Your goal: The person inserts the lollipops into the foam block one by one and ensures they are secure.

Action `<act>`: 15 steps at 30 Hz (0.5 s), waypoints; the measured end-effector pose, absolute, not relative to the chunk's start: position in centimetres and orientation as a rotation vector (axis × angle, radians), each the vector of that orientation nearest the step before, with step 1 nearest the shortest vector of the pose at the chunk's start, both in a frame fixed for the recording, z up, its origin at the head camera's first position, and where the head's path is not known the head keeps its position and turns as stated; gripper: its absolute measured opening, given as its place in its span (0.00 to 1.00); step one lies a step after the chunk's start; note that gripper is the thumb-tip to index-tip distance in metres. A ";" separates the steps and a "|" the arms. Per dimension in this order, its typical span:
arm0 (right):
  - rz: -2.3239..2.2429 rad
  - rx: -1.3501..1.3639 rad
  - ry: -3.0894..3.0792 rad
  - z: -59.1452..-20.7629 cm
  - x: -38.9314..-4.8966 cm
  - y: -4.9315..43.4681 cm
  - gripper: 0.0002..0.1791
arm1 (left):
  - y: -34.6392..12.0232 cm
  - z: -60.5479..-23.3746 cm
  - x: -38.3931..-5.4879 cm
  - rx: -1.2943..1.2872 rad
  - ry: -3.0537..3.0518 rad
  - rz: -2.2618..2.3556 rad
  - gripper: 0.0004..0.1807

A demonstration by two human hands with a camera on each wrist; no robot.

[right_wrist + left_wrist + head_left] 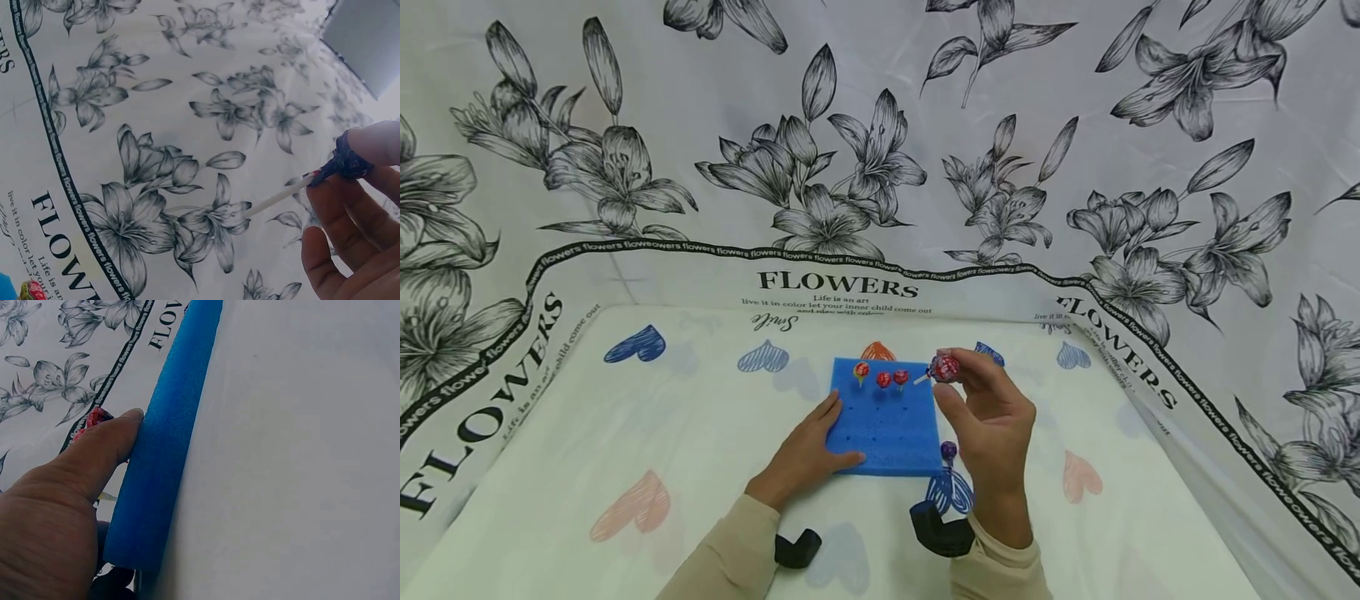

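Note:
A blue foam block (887,421) with small holes lies on the table. Several lollipops stand in its far part, among them a red-and-yellow one (861,369) and a red one (900,377). My left hand (805,450) rests at the block's near left corner, thumb over the near edge and fingers along the left side. In the left wrist view the thumb (94,450) touches the block's upper edge. With thumb and fingertips my right hand (996,417) pinches a red-and-dark-blue wrapped lollipop (944,368) above the far right corner. Its white stick (281,200) points left and downward.
A purple lollipop (949,451) lies beside the block's right edge, under my right hand. The table wears a white cloth (715,442) printed with hearts. Behind it hangs a flower-patterned curtain (880,225).

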State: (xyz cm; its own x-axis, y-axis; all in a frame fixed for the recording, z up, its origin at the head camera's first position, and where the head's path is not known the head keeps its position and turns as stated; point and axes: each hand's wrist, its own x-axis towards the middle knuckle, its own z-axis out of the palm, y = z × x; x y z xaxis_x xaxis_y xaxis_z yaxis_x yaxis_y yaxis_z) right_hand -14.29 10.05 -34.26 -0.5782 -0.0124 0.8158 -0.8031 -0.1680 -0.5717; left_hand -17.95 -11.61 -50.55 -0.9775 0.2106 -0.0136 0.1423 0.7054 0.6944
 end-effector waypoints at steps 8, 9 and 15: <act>1.795 0.960 -1.595 -36.4 -15.9 8.8 0.20 | -11.5 -50.3 -18.1 0.316 2.821 1.128 0.56; 1.802 0.947 -1.612 -36.8 -16.3 8.5 0.20 | -11.5 -50.2 -18.1 0.319 2.820 1.129 0.56; 1.803 0.854 -1.763 -39.6 -18.1 7.2 0.18 | -11.7 -50.3 -18.1 0.336 2.811 1.144 0.56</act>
State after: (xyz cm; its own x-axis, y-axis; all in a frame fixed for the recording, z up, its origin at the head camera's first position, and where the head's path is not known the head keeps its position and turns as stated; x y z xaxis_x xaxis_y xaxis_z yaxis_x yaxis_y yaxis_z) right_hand -18.14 7.25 -39.65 -0.6934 -0.0892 0.7151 -0.7129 -0.0600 -0.6987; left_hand -18.06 -11.67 -50.27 -0.9720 0.2350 0.0014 0.1693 0.6959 0.6979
